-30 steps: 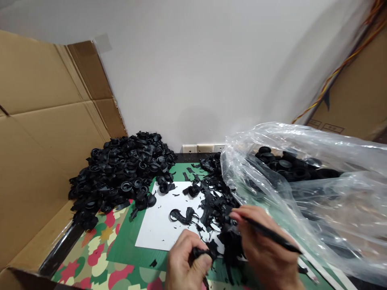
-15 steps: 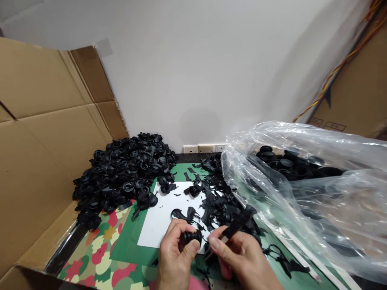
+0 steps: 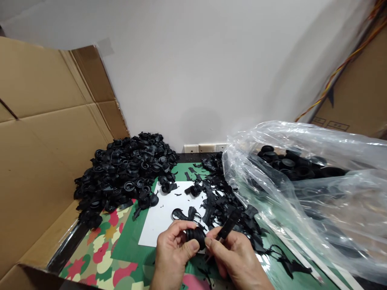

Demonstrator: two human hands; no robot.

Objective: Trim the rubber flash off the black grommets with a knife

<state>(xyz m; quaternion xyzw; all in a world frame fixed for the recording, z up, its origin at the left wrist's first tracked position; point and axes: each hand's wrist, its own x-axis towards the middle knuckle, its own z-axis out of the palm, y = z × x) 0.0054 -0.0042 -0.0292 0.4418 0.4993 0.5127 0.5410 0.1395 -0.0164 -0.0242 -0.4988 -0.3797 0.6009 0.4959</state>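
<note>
My left hand (image 3: 175,247) grips a black ribbed rubber plug (image 3: 195,238) between thumb and fingers, its ridged side facing up. Close against its right side is my right hand (image 3: 232,251), closed around a black-handled tool (image 3: 229,222) with a thin metallic end that points down toward my lap; its exact kind is not clear. The right thumb and fingertip come up to the plug's edge. Beneath both hands lies a white sheet (image 3: 148,229) on a green mat (image 3: 123,245), with another ribbed rubber piece (image 3: 195,190) and black scraps (image 3: 177,214) on it.
A large heap of black rubber parts (image 3: 123,169) rises at the left beside a cardboard box (image 3: 54,145). Trimmed black scraps (image 3: 216,203) pile up right of the sheet. A clear plastic bag (image 3: 329,217) holding round black parts (image 3: 287,164) covers the right side. Wall sockets (image 3: 206,148) sit behind.
My right hand has moved left with the tool, closing the gap to the plug. The plug has turned in my left hand and shows more of its ridged side.
</note>
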